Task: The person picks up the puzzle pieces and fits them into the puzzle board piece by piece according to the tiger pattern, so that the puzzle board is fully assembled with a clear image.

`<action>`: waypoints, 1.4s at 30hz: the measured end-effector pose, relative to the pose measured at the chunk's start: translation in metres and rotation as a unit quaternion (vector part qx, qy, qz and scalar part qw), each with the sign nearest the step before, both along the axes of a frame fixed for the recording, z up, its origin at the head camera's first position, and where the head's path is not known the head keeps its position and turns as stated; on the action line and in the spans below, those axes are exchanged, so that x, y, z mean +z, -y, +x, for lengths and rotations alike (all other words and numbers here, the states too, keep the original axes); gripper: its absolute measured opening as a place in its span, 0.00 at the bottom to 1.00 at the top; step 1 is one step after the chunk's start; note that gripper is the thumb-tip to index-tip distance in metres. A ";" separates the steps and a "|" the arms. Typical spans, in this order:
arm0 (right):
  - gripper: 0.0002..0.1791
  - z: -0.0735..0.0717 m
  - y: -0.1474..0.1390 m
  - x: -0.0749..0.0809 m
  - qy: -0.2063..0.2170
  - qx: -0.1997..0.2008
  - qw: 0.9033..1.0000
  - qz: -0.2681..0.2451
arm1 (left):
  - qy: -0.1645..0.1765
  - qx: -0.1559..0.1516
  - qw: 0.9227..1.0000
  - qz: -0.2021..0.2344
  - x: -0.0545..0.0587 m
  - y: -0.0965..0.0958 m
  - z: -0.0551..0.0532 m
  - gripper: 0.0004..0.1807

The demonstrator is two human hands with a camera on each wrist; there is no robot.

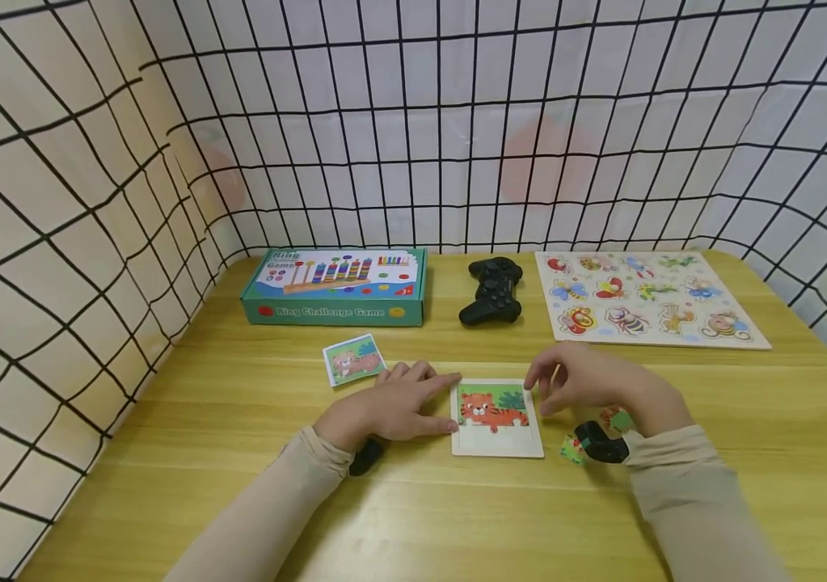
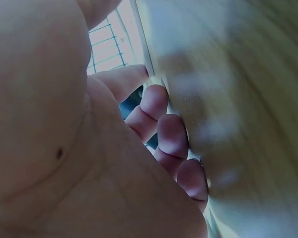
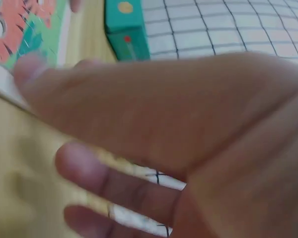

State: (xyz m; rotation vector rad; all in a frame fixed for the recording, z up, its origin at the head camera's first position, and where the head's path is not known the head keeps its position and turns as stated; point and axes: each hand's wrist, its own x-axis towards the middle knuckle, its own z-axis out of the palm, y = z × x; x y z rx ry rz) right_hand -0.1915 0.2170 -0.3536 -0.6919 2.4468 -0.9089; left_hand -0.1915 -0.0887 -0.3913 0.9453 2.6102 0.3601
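Observation:
A small white puzzle tray [image 1: 496, 444] lies on the table with a tiger picture [image 1: 489, 411] filling its upper part; a bare white strip shows along the bottom. My left hand [image 1: 394, 404] rests at the tray's left side, index fingertip at the upper left corner and thumb at the left edge. At the right edge is my right hand [image 1: 591, 380], index finger by the upper right corner, thumb slightly apart and nothing seen between them. Under the right wrist lie loose puzzle pieces [image 1: 571, 449], partly hidden. The right wrist view shows the tiger picture [image 3: 35, 37] beyond the thumb.
A tiger picture card [image 1: 355, 360] lies beyond the left hand. Along the back stand a green Ring Challenge Game box [image 1: 333, 313], a black game controller [image 1: 493, 291] and a wooden insect puzzle board [image 1: 649, 299]. Black netting [image 1: 457, 166] encloses the wooden table [image 1: 428, 517].

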 end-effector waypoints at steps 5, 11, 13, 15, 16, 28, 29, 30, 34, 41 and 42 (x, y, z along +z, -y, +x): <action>0.15 0.004 -0.013 0.003 0.062 -0.024 0.997 0.042 | -0.005 0.005 1.000 -0.006 0.000 -0.001 0.001 0.40; 0.13 0.006 -0.013 0.002 0.105 -0.015 0.991 0.084 | -0.007 0.011 1.000 -0.005 0.000 -0.001 0.000 0.39; 0.13 0.006 -0.012 0.000 0.111 -0.012 0.989 0.094 | -0.006 0.011 1.000 -0.006 0.000 -0.001 0.000 0.39; 0.15 0.007 -0.012 -0.001 0.115 -0.014 0.988 0.099 | -0.005 0.010 1.000 -0.005 -0.001 -0.001 -0.001 0.40; 0.16 0.007 -0.011 -0.002 0.115 -0.016 0.988 0.101 | -0.005 0.010 1.000 -0.004 -0.001 -0.001 -0.001 0.40; 0.13 0.005 -0.017 -0.003 0.067 -0.069 0.992 0.084 | -0.001 0.011 1.000 0.001 -0.002 -0.001 -0.001 0.40; 0.14 0.005 -0.017 -0.003 0.072 -0.074 0.991 0.082 | -0.002 0.011 1.000 0.001 -0.002 -0.001 -0.001 0.40; 0.15 0.005 -0.017 -0.003 0.075 -0.078 0.991 0.079 | -0.003 0.011 1.000 0.001 -0.002 -0.001 -0.001 0.40; 0.16 0.004 -0.018 -0.004 0.074 -0.074 0.991 0.079 | -0.004 0.010 1.000 0.004 -0.002 -0.001 -0.001 0.40; 0.15 0.003 -0.019 -0.004 0.087 -0.075 0.990 0.077 | -0.007 0.010 1.000 0.003 -0.001 -0.001 -0.001 0.40; 0.15 0.003 -0.019 -0.004 0.089 -0.079 0.990 0.077 | -0.007 0.010 1.000 0.003 -0.001 -0.001 -0.001 0.40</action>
